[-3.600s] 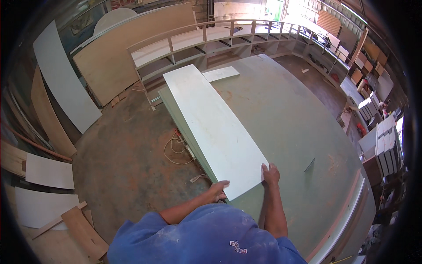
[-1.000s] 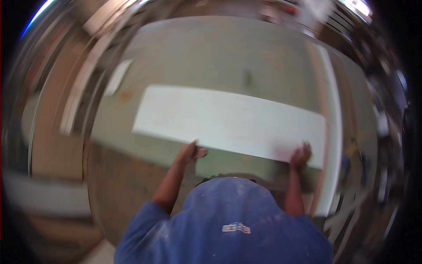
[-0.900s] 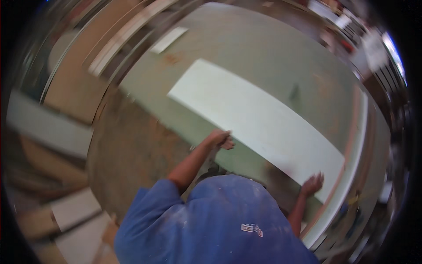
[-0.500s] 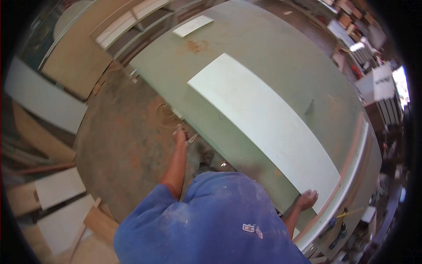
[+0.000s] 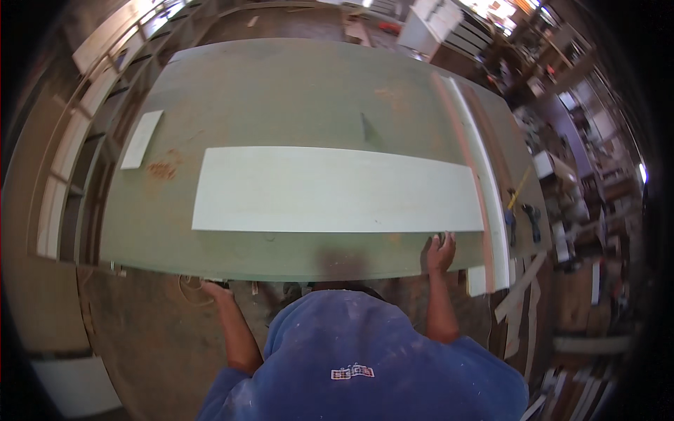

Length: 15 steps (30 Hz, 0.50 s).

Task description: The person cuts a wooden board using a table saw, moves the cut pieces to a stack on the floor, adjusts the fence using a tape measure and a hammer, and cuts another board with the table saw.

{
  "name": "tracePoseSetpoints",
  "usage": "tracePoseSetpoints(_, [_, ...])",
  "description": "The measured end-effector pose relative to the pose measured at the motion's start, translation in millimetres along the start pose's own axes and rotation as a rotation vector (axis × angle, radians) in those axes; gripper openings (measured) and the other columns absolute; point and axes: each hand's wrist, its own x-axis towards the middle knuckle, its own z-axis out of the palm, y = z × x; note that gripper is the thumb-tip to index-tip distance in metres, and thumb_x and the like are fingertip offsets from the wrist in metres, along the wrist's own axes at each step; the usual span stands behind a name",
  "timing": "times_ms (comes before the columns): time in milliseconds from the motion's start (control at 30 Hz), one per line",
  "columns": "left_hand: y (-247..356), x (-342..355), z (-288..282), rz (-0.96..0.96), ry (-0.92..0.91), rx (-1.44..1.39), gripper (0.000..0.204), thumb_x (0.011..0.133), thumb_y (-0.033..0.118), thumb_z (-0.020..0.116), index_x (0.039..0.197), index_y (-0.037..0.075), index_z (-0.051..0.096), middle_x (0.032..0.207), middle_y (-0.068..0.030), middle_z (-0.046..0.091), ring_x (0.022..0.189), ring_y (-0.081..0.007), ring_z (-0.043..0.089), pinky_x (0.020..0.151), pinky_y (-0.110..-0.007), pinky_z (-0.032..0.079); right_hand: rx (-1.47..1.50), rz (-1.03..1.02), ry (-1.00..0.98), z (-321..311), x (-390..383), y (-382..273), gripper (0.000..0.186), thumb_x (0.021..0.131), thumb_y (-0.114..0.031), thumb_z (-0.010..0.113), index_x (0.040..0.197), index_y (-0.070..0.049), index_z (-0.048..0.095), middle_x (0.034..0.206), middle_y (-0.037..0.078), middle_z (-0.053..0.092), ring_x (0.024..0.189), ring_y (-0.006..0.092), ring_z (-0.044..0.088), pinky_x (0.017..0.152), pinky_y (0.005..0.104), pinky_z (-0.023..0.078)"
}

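A long white panel [image 5: 337,189] lies flat on a large greenish table [image 5: 281,91], its right end against a reddish-brown strip [image 5: 463,140]. Below its front edge, towards the right end, is my right hand [image 5: 441,254]; its fingertips are at the edge, thumb and fingers apart. My left hand [image 5: 216,289] is low at the table's front edge, beside a looped pale cord [image 5: 193,291]. Its fingers look closed, next to something small and dark that I cannot make out.
A small white offcut [image 5: 142,140] and sawdust [image 5: 162,170] lie at the table's left. A pale rail [image 5: 484,182] runs along the right side, with a dark hand tool [image 5: 532,221] beyond it. Shelf frames [image 5: 88,154] stand at the left.
My view has turned to the right, so the panel now lies crosswise before me. My right hand stays by its front edge near the right end; my left stays by the table edge.
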Motion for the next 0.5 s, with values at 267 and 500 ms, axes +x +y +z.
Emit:
tracePoseSetpoints(267, [24.6, -54.6, 36.8, 0.031, 0.197, 0.041, 0.059, 0.1, 0.045, 0.039, 0.14, 0.004, 0.051, 0.135, -0.0134, 0.059, 0.115, -0.0344, 0.061, 0.098, -0.052, 0.05, -0.014, 0.029, -0.015, 2.9, 10.1, 19.5, 0.044, 0.095, -0.03, 0.059, 0.126, 0.002, 0.058, 0.138, 0.028, 0.051, 0.131, 0.043, 0.047, 0.108, 0.0502, 0.04])
tracePoseSetpoints(500, [-11.3, -98.1, 131.3, 0.757, 0.394, 1.26, 0.065, 0.093, 0.049, 0.059, 0.136, 0.001, 0.054, 0.136, -0.0185, 0.057, 0.124, -0.0377, 0.056, 0.103, -0.052, 0.045, 0.08, -0.111, 0.058, 43.5, 72.8, 30.7, 0.039, 0.095, -0.026, 0.059, 0.122, 0.001, 0.061, 0.133, 0.024, 0.057, 0.127, 0.0407, 0.051, 0.107, 0.0483, 0.04])
